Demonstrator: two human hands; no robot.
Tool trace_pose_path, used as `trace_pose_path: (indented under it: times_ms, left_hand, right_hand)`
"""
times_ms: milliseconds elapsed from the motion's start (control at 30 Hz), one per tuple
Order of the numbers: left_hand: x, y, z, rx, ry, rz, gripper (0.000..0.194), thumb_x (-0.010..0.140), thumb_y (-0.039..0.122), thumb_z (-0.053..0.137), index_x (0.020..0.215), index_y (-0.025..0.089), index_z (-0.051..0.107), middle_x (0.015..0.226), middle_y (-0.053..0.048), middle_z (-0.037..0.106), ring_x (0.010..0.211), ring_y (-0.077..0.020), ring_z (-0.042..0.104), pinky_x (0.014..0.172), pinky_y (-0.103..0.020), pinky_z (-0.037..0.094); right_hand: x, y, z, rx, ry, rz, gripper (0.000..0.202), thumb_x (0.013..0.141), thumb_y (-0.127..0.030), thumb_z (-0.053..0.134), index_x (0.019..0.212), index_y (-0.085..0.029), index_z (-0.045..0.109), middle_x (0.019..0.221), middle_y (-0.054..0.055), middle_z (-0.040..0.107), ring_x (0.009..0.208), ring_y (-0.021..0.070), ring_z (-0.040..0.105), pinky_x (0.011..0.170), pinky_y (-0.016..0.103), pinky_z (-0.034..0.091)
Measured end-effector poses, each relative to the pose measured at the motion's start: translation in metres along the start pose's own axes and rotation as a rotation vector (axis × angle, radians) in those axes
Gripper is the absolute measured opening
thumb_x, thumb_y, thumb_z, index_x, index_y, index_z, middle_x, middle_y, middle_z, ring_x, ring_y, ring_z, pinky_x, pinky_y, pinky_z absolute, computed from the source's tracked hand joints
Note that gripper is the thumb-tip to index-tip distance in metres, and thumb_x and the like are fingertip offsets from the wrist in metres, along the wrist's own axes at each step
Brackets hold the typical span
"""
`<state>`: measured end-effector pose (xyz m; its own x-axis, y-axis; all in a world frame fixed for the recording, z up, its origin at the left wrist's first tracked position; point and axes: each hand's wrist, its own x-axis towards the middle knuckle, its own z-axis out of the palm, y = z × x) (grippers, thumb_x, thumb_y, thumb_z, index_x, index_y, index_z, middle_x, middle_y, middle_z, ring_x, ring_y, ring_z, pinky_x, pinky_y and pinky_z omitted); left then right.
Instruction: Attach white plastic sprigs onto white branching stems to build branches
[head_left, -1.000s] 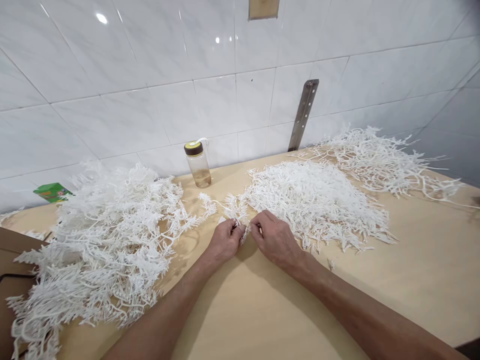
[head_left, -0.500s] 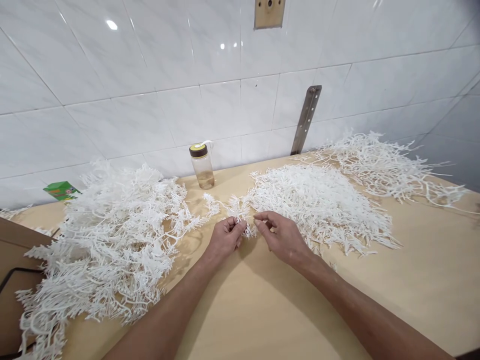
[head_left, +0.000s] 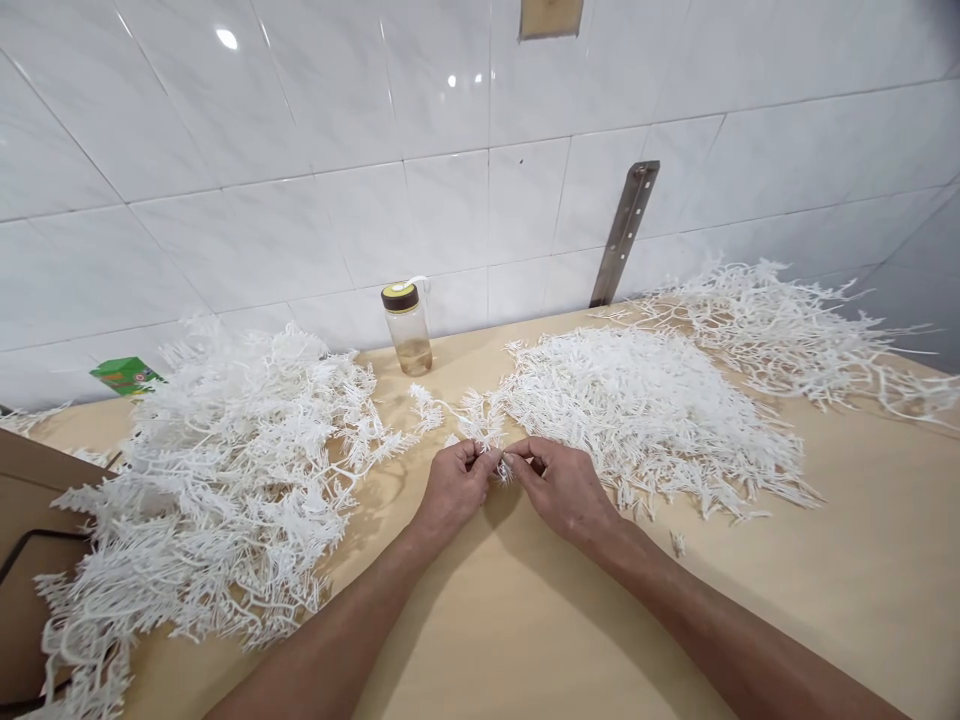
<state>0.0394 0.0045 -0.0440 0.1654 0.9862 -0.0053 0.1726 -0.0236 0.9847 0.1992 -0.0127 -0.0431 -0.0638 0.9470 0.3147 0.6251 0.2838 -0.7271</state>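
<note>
My left hand point(head_left: 459, 485) pinches a white branched plastic piece point(head_left: 480, 415) between thumb and fingers, near the middle of the table. Close beside it, my right hand point(head_left: 559, 485) has thumb and forefinger pinched at the tip of the same piece. A big tangled heap of white branched pieces point(head_left: 225, 480) lies to the left. Right of the hands is a flatter pile of small white sprigs point(head_left: 645, 410). Thin bare white stems point(head_left: 787, 330) lie at the back right.
A clear bottle point(head_left: 409, 335) with a dark and yellow lid stands near the tiled wall. At the back left is a green box point(head_left: 126, 375). A brown carton point(head_left: 37, 560) borders the left. One loose sprig point(head_left: 678, 545) lies beside my right forearm.
My right hand has moved in left and its fingertips have closed on the piece by my left hand. The view has shifted slightly.
</note>
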Motion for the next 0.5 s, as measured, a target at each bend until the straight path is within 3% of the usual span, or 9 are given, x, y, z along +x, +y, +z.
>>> trace_pose_path:
  times_ms: [200, 500]
  left_hand:
    - [0.002, -0.005, 0.001, -0.062, -0.025, -0.011, 0.040, 0.078, 0.050, 0.064, 0.062, 0.018, 0.046, 0.050, 0.007, 0.039, 0.047, -0.0073, 0.032, 0.047, -0.022, 0.025]
    - [-0.002, 0.000, 0.004, 0.224, 0.092, 0.055, 0.033, 0.080, 0.039, 0.058, 0.057, 0.020, 0.043, 0.054, 0.004, 0.042, 0.053, -0.0115, 0.037, 0.053, -0.026, 0.028]
  right_hand:
    - [0.000, 0.003, 0.004, -0.072, -0.018, -0.035, 0.025, 0.092, -0.030, 0.049, 0.084, -0.020, 0.070, 0.080, 0.004, 0.073, 0.068, 0.0185, 0.063, 0.065, 0.030, 0.045]
    - [-0.006, 0.006, 0.013, -0.211, 0.076, -0.177, 0.019, 0.093, -0.022, 0.047, 0.079, -0.019, 0.060, 0.078, 0.005, 0.067, 0.067, 0.0171, 0.058, 0.065, 0.030, 0.043]
